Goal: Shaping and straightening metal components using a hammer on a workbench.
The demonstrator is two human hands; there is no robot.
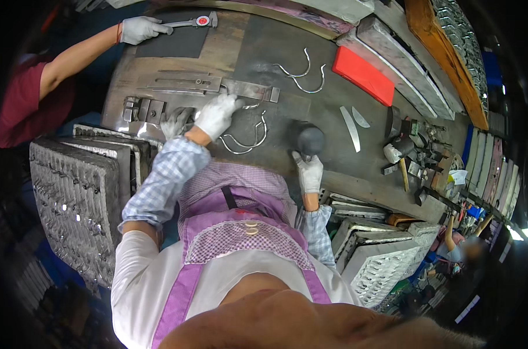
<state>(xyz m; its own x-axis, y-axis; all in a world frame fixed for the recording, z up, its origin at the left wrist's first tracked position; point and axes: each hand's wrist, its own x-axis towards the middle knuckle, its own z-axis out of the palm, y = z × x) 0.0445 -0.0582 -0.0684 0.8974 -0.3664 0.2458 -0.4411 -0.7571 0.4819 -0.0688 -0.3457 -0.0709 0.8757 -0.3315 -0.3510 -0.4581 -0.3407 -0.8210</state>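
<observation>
My left hand point(216, 115), in a white glove, is closed over the bench near its middle. A short shiny metal piece point(251, 106) shows at its fingertips; the rest is hidden. Just below lie curved metal rods point(240, 150). My right hand point(308, 173), also gloved, is wrapped round the handle of a black-headed mallet point(310, 139) at the bench's near edge. Beyond my left hand lies a long flat metal fixture point(188, 82) with a block at its right end. A dark grey glove or cloth point(178, 122) lies beside my left wrist.
Two more curved rods point(305, 75), a red flat box point(364, 75) and thin pale blades point(350, 129) lie on the bench point(264, 46). Tools, including a hammer point(404, 174), crowd the right. At upper left, a co-worker's gloved hand point(139, 30) holds a caliper point(203, 21). Metal moulds point(72, 198) flank me.
</observation>
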